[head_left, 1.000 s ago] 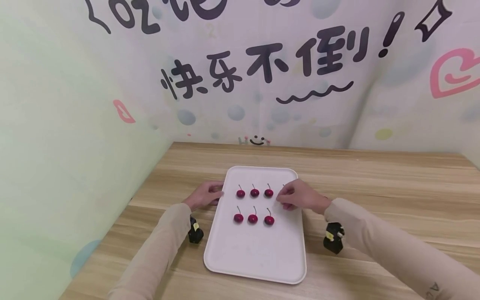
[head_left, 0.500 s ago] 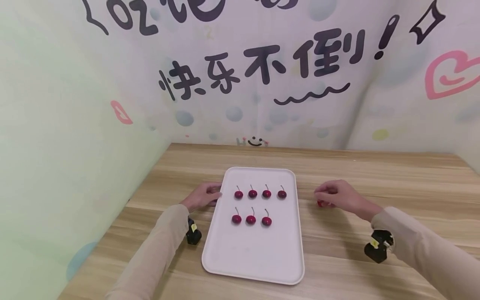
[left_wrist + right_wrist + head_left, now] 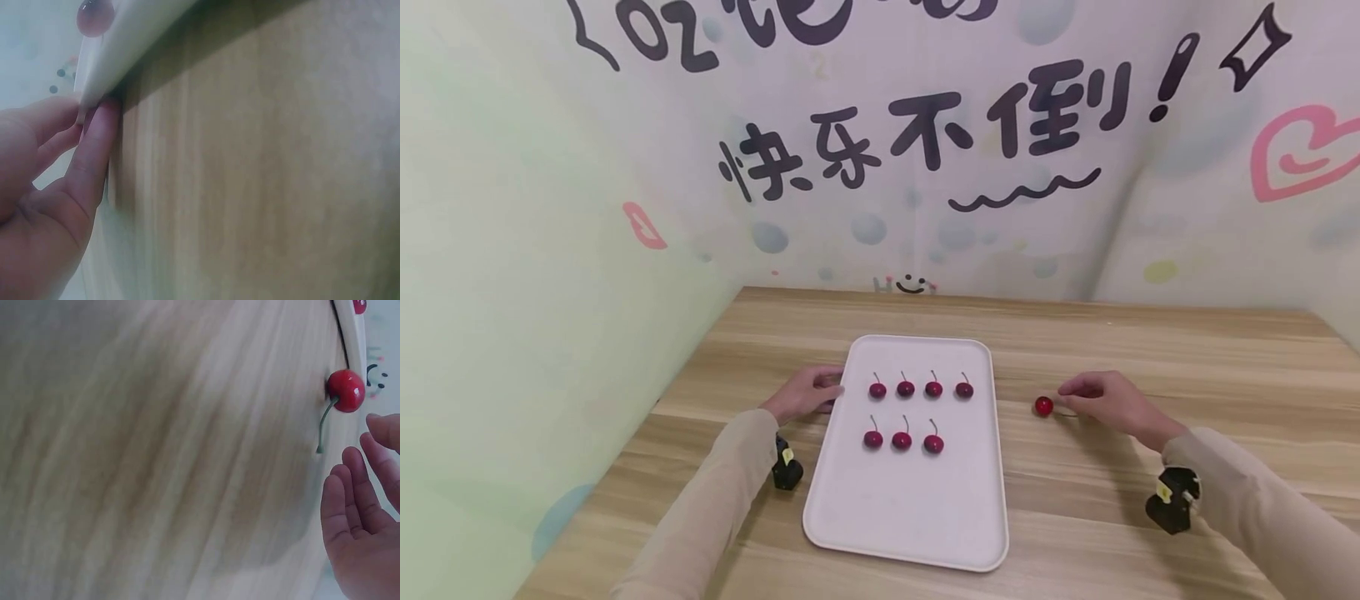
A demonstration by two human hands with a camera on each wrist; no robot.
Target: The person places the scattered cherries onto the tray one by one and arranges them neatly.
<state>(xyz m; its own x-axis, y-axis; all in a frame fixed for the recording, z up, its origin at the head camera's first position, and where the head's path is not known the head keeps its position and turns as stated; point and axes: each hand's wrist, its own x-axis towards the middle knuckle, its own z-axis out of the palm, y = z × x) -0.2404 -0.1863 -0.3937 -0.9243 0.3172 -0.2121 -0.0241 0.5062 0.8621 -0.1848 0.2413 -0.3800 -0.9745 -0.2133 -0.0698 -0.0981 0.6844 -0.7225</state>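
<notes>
A white tray (image 3: 907, 508) lies on the table and bears two rows of dark red cherries: several in the far row, such as this cherry (image 3: 964, 390), and three in the nearer row. My left hand (image 3: 805, 393) pinches the tray's left edge; in the left wrist view the thumb and fingers (image 3: 100, 134) meet at the rim. Off the tray's right side, one red cherry (image 3: 1043, 406) with a green stem rests on the wood. Just right of it is my right hand (image 3: 1108, 404), fingers loosely bent, apart from the cherry in the right wrist view and holding nothing.
The wooden table (image 3: 1225, 367) runs back to a wall covering (image 3: 925, 242) with black lettering and drawings. A black device (image 3: 1174, 500) is strapped to the right wrist, and another device (image 3: 787, 468) to the left.
My right hand has moved right from the tray's far-right cherry to the table, and the cherry it held a half second ago now lies there, released. The left hand stays at the edge.
</notes>
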